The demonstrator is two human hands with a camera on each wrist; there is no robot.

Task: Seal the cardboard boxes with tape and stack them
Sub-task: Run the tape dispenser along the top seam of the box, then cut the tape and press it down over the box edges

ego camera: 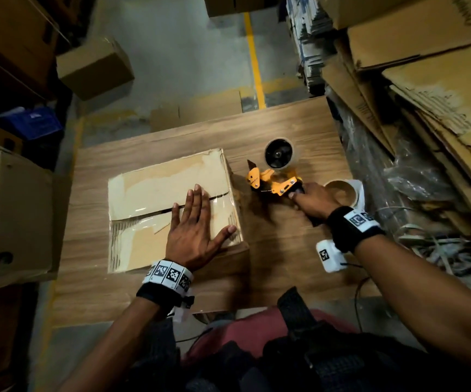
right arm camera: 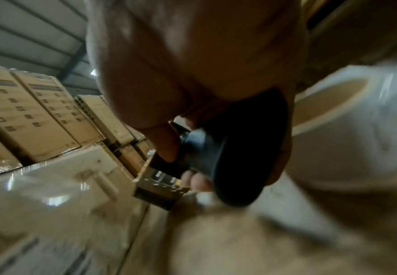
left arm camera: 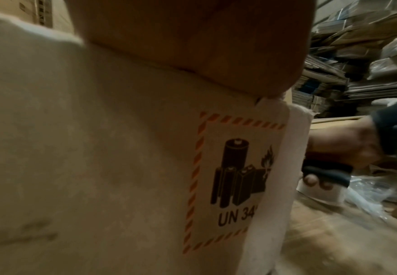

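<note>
While the brown cardboard box (ego camera: 172, 210) lies at centre frame on the wood-grain bench (ego camera: 285, 250), the left hand (ego camera: 197, 230) rests flat on its top, fingers (ego camera: 197, 199) extended and spread, grasping nothing. The right hand (ego camera: 313, 200), at centre right, has its fingers clenched round the black handle of the yellow tape dispenser (ego camera: 273, 179), which sits beside the box, not touching it. Clear tape already covers the flap seam under the left hand and runs over the right edge; the seam shows a narrow gap. Judged status: this box appears largely sealed; further strips may be needed. Stacking is not yet done. A spare tape roll (ego camera: 341, 190) lies just beyond the right hand.
</note>
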